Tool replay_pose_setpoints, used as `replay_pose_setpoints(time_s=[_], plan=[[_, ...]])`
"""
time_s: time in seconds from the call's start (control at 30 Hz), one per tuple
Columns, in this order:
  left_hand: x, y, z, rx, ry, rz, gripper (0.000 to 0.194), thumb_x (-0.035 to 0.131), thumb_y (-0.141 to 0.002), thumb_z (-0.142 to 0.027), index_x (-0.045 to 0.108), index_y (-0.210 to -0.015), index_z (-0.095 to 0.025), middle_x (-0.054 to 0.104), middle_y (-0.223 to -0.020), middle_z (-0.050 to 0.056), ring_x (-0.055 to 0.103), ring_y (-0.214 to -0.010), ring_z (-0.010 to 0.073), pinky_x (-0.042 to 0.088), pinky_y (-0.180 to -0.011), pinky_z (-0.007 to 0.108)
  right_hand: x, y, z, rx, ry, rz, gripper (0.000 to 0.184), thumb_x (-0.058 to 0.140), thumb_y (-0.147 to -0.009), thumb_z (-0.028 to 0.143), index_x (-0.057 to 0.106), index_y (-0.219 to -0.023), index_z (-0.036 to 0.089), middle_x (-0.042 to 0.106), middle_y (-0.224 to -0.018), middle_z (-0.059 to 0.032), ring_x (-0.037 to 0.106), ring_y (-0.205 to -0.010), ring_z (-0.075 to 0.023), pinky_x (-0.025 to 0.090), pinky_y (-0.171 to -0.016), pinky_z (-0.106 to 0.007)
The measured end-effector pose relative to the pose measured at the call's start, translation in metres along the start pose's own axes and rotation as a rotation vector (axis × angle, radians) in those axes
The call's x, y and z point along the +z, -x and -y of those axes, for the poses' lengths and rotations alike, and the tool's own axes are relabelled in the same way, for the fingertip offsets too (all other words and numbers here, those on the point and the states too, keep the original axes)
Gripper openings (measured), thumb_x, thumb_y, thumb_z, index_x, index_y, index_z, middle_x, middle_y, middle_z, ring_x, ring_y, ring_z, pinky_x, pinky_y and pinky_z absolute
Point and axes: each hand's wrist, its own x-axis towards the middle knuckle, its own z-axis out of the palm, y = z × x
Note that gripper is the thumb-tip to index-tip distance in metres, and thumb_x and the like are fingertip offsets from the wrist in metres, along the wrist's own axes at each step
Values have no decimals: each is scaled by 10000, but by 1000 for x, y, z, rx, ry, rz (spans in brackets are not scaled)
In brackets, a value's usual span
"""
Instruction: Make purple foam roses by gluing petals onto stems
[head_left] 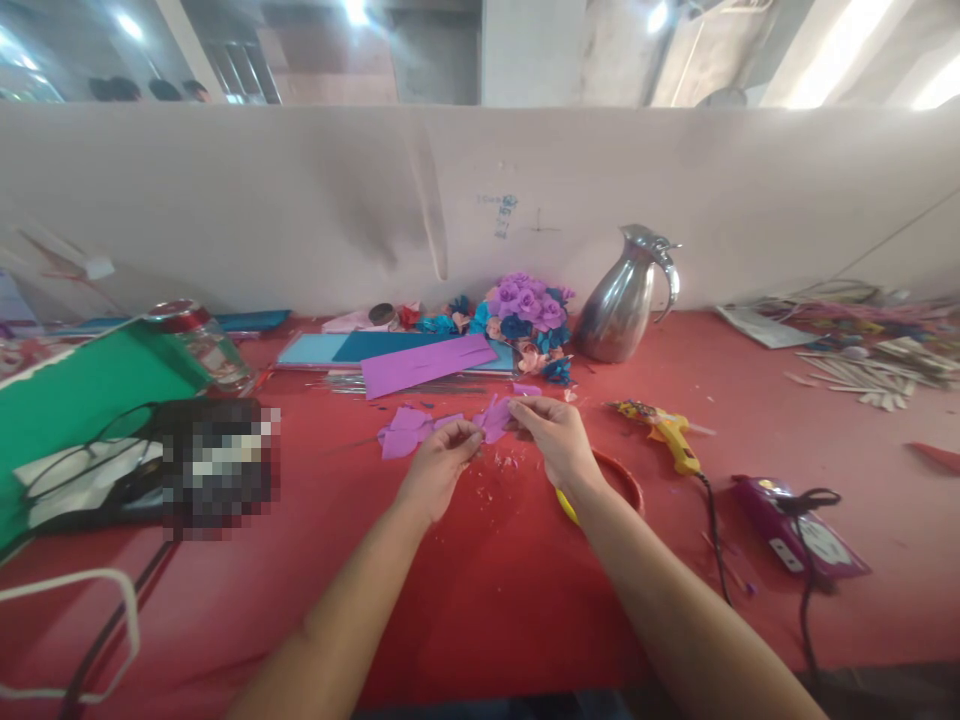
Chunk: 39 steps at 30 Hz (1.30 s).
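A small purple crepe-paper petal (493, 420) is held up between my two hands above the red table. My right hand (553, 432) pinches its right side with thumb and fingertips. On its lower left, my left hand (444, 462) has thumb and fingers pressed together at the paper's edge. Loose purple paper pieces (405, 432) lie just beyond my left hand. A purple paper strip (424, 366) rests on blue sheets (322, 349) farther back. Small scraps (499, 465) are scattered below my hands. My right forearm partly covers a red and yellow ring-shaped thing (628, 476).
Behind stand a bunch of paper flowers (525, 308) and a metal jug (619, 305). Rightward lie a yellow glue gun (675, 440) with its cord, a purple box (799, 530) and wooden sticks (870, 372). A glass jar (214, 350) and green board (97, 390) are left.
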Motion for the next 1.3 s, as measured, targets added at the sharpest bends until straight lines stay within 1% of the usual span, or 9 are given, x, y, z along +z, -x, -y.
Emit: replay_pose_setpoints(time_s=[0.2,0.5,0.6,0.73,0.9,1.1,1.3], plan=[[0,-1,2,14,-26,-19,282,828,-551,-310,617,-655,-155,527,-639,-33,451,-626,86,368,-647,224,1,2,2,3,-7,5,283,742,-603,444,727,-714,184,709,-626,-28,646,-611,-148,488,-604,-260],[0,-2,4,34,-65,-24,280,822,-548,-333,616,-635,-164,518,-617,-30,442,-607,95,362,-619,231,3,3,3,-10,-9,13,281,742,-606,441,732,-722,185,705,-635,-27,636,-613,-148,482,-606,-267],[-1,-2,5,20,-43,-38,281,835,-538,-315,655,-692,-164,562,-670,-17,470,-635,97,384,-651,234,3,4,3,-11,-13,18,273,736,-615,439,731,-715,185,702,-633,-28,629,-608,-147,483,-608,-270],[-1,-3,6,-10,-13,-66,327,858,-507,-296,699,-760,-161,618,-740,2,506,-673,102,402,-707,246,3,4,3,-14,-15,20,250,731,-622,420,728,-706,184,692,-624,-22,609,-589,-135,478,-606,-265],[-1,-3,6,-21,-3,-78,306,866,-501,-275,722,-748,-167,647,-735,5,527,-689,113,406,-752,267,3,4,2,-26,4,21,258,719,-639,427,731,-724,184,697,-640,-26,613,-604,-144,479,-607,-270],[-2,-3,6,25,-43,-66,212,836,-549,-259,732,-707,-163,641,-703,1,523,-692,121,391,-762,276,2,3,1,-24,4,13,258,725,-643,420,732,-729,177,697,-646,-30,616,-607,-147,475,-615,-277],[-2,-3,6,39,-37,-88,240,843,-521,-275,727,-698,-163,643,-709,3,529,-716,130,380,-778,287,3,4,1,-25,-3,17,272,731,-638,428,729,-722,169,693,-633,-33,616,-599,-144,469,-598,-264]])
